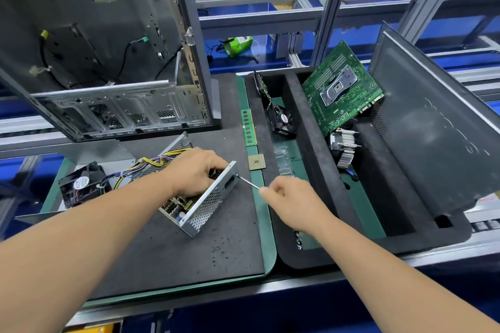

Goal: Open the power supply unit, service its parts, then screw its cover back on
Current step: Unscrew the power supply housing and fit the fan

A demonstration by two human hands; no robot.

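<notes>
on dark mat, left hand (196, 171) gripping power supply unit (201, 201), screwdriver (247, 181) handle hidden

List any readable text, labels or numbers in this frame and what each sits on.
None can be read.
Round sticker on the loose black fan: print too small.
Red sticker on the fan in the foam tray: blurred.
Green motherboard: markings too small.
Green packet on the far shelf: label blurred.
Memory stick and processor chip: no legible marks.
</notes>
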